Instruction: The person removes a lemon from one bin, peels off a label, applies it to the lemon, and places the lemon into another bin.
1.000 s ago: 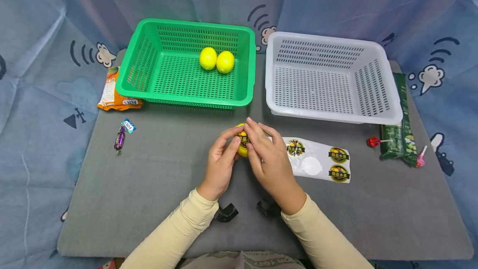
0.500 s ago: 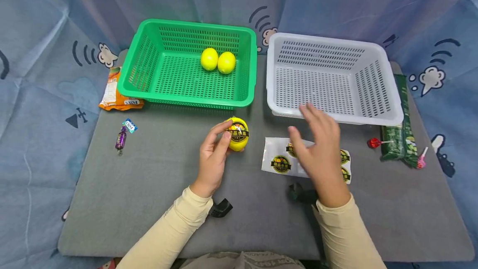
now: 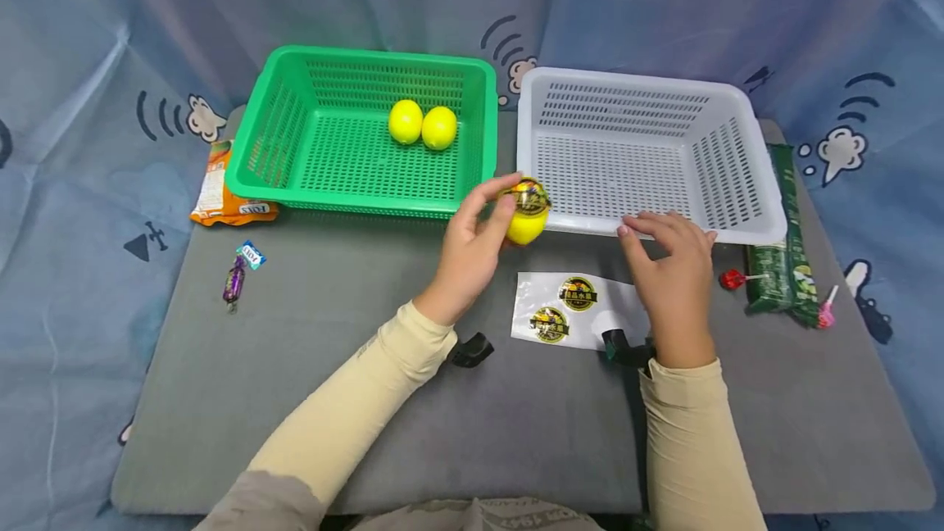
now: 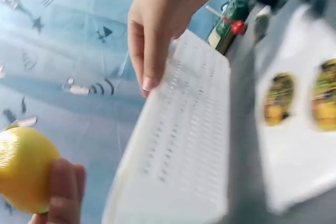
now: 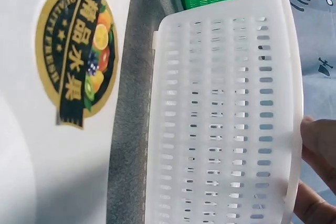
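Observation:
A lemon (image 3: 527,226) with a round black-and-gold sticker (image 3: 529,197) is pinched between the thumb and fingers of my left hand (image 3: 472,248), in front of the gap between the two baskets. In the left wrist view, the lemon (image 4: 26,169) shows its plain yellow side. My right hand (image 3: 674,285) grips the near rim of the white basket (image 3: 760,232), thumb and fingertips at the rim. The right wrist view shows these fingers (image 5: 321,142) along the basket's edge. Under my right hand lies a white sticker sheet (image 3: 527,301), partly hidden.
Two lemons (image 3: 422,124) lie in the green basket (image 3: 354,201) at the back left. An orange snack bag (image 3: 229,195) and small wrapped candies (image 3: 234,281) are at the left. Green packets (image 3: 770,281) and two lollipops (image 3: 732,279) sit at the right.
My left hand has carried the stickered lemon forward and right. My right hand has left the lemon and moved right to the white basket's near rim.

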Available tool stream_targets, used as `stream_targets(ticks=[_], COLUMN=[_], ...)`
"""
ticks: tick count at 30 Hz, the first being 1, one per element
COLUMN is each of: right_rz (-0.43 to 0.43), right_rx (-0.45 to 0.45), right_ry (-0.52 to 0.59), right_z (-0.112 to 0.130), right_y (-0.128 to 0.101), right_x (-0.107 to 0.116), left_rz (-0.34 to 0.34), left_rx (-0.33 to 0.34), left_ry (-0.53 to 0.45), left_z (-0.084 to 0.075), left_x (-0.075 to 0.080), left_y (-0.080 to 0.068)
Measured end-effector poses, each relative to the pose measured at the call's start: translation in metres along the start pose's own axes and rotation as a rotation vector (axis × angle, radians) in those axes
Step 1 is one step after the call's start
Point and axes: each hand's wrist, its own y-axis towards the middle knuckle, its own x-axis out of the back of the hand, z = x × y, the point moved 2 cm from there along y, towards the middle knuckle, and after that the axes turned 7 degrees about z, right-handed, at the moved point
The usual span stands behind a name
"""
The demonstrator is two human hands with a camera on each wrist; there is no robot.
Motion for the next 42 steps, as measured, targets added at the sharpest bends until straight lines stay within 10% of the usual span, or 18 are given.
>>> stream_targets(ticks=[10,16,20,27,33,42], right_rz=[0.019,0.018,0.016,0.028,0.064,0.083], right_rx=[-0.003,0.018,0.028,0.012,0.033,0.144], right_ry=[-0.010,-0.003,-0.003,0.011,-0.010,0.141], right_z=[0.002,0.001,0.002,-0.003,-0.002,0.082], right_y=[0.001,0.004,0.007,0.005,0.004,0.024], right_x=[0.005,0.004,0.005,0.004,-0.006,-0.039], left_rz=[0.165,0.324,0.299,0.196,0.028,-0.132], left_rx=[0.096,0.270,0.220,-0.031,-0.167,0.004], left_ry=[0.575,0.782,0.697,0.382,0.259,0.275], left_z=[0.018,0.027,0.025,0.010,-0.007,0.001], left_x=[-0.059,-0.064,-0.059,-0.038,0.029,0.098], left_y=[0.099,0.115,0.113,0.075,0.003,-0.070])
